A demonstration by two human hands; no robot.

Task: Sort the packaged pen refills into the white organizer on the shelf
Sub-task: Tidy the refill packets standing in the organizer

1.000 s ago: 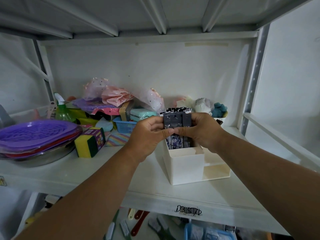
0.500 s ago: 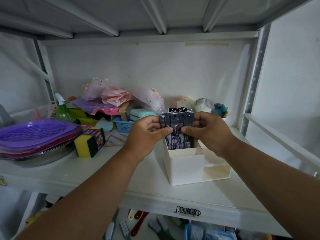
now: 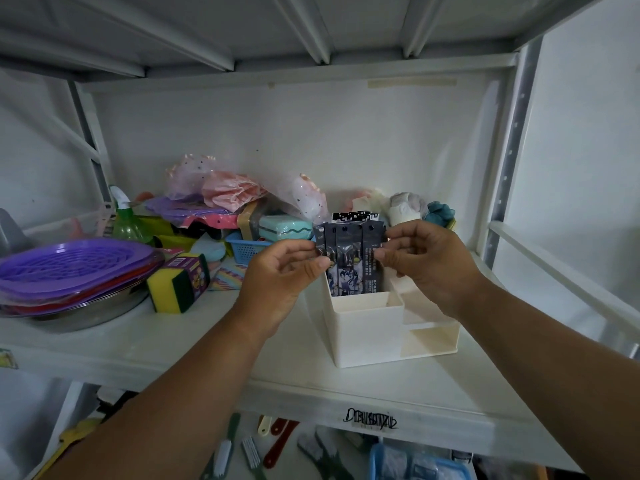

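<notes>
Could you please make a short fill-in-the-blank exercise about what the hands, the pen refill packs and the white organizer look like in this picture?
1. The dark pen refill packs stand upright in the white ____.
2. The left hand and the right hand pinch the packs from ____ sides.
3. The yellow and green sponge lies to the ____ of the organizer.
4. The stacked purple trays rest on a ____ bowl.

Missing words: organizer; opposite; left; metal
</notes>
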